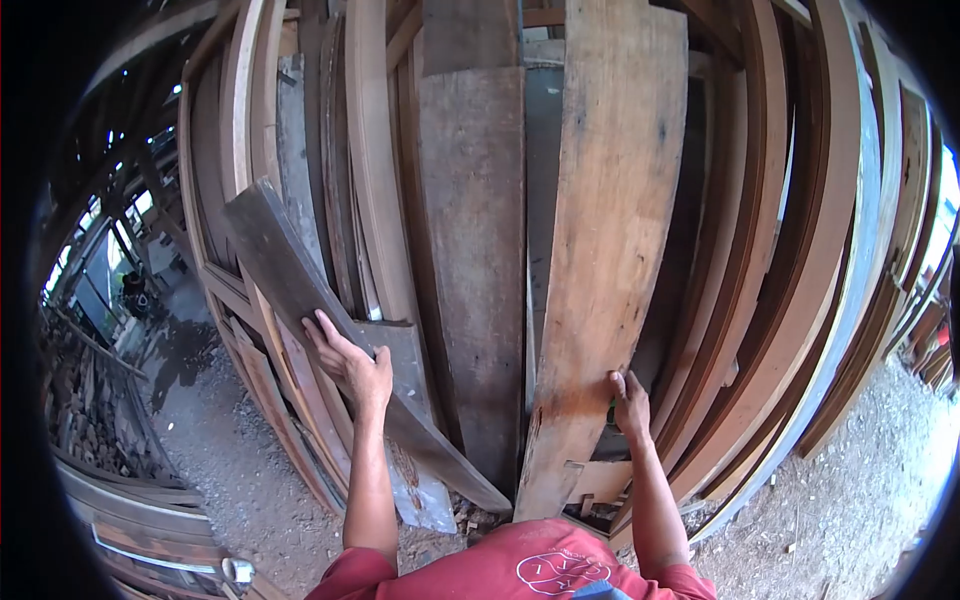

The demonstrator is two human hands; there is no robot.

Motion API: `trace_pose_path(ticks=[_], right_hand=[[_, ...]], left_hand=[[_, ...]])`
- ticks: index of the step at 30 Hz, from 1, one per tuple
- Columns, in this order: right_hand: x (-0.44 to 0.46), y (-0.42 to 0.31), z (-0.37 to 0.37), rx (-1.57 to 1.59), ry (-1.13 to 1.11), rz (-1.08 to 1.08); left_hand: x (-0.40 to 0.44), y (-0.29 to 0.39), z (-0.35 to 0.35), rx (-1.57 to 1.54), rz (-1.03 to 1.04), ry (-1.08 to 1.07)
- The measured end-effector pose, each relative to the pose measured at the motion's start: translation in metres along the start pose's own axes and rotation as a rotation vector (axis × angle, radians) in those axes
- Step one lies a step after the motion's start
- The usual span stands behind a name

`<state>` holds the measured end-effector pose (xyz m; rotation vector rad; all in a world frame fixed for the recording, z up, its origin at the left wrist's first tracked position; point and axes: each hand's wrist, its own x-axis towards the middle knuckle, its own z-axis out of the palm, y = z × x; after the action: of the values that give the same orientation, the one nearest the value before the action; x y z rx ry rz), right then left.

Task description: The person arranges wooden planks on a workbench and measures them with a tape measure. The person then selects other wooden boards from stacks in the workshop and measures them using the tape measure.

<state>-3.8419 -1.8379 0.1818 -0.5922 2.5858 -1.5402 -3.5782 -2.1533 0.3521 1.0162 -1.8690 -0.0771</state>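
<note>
My left hand [350, 362] lies against a dark, weathered plank [290, 260] that leans up to the left, its fingers spread over the face and edge. On the right, my right hand [631, 402] grips the edge of a wide light-brown board [610, 200], thumb on the near face and the other fingers mostly hidden. The board stands upright and has a rusty stain low down. Between the two stands a wide grey-brown board [475, 250]. Below the dark plank is a piece of clear plastic [425, 502].
Tall brown boards [800, 290] lean in a row at the right, more planks [375, 180] at the left. Stacked timber [160, 545] lies at the lower left, beside gravelly ground [250, 490]. A small cardboard-like piece [603, 480] is low near my right forearm.
</note>
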Motion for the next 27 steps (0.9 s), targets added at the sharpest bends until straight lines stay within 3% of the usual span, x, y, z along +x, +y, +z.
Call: trace_pose_path(ticks=[5,6,8,10,12,14,17,20,23,26,27], right_hand=[[-0.008,-0.013,-0.001,0.050,-0.021,0.049],[-0.011,-0.011,0.002,-0.159,0.065,-0.018],[-0.025,-0.014,0.014,-0.116,0.287,0.035],[-0.038,-0.028,0.022,-0.119,0.505,-0.120],[-0.061,-0.074,0.026,-0.023,0.376,-0.158],[-0.079,-0.131,0.039,0.053,-0.022,-0.237],[-0.088,-0.170,0.092,-0.066,-0.512,-0.515],[-0.097,-0.217,0.128,-0.212,-0.779,-0.568],[-0.101,-0.222,0.178,-0.172,-0.886,-0.623],[-0.101,-0.223,0.204,-0.160,-0.802,-0.682],[-0.104,-0.224,0.205,-0.125,-0.783,-0.698]], left_hand=[[-0.002,-0.014,-0.004,0.007,0.024,0.061],[-0.004,-0.015,-0.007,-0.008,0.022,0.073],[-0.005,-0.014,-0.012,-0.001,0.023,0.063],[-0.008,-0.011,-0.018,-0.013,0.022,0.083],[-0.011,-0.006,-0.024,0.035,-0.031,0.061],[-0.012,-0.002,-0.026,0.041,-0.043,0.056],[-0.014,-0.003,-0.027,0.037,-0.033,0.045],[-0.013,-0.007,-0.025,0.036,-0.028,0.062],[-0.012,-0.013,-0.029,0.036,0.001,0.065],[-0.011,-0.032,-0.048,0.153,0.089,0.044],[-0.014,-0.050,-0.048,-0.059,0.117,0.127]])
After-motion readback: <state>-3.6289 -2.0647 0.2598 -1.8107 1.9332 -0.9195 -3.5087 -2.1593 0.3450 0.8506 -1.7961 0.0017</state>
